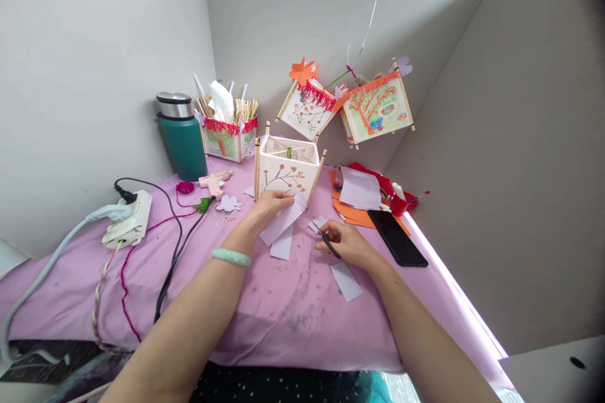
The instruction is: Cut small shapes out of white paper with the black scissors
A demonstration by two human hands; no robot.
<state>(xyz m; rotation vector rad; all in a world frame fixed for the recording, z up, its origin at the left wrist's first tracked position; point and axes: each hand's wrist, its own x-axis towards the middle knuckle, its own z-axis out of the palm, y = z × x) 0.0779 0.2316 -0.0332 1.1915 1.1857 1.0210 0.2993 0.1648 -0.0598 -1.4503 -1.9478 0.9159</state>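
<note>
Bare forearms (189,315) across a lilac-clothed bench (302,349)

Centre-frame, the left hand (271,206) pinches a pale-lilac paper strip (283,221); right of centre, the right hand (350,243) curls round black-handled scissors (331,246). Cutting seems in hand; another snip calls for steady paper.

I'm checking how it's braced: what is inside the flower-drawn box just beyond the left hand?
Inside the box, thin crossed sticks show near the top, with a green knot around their middle. The bottom is hidden behind the front side.
</note>
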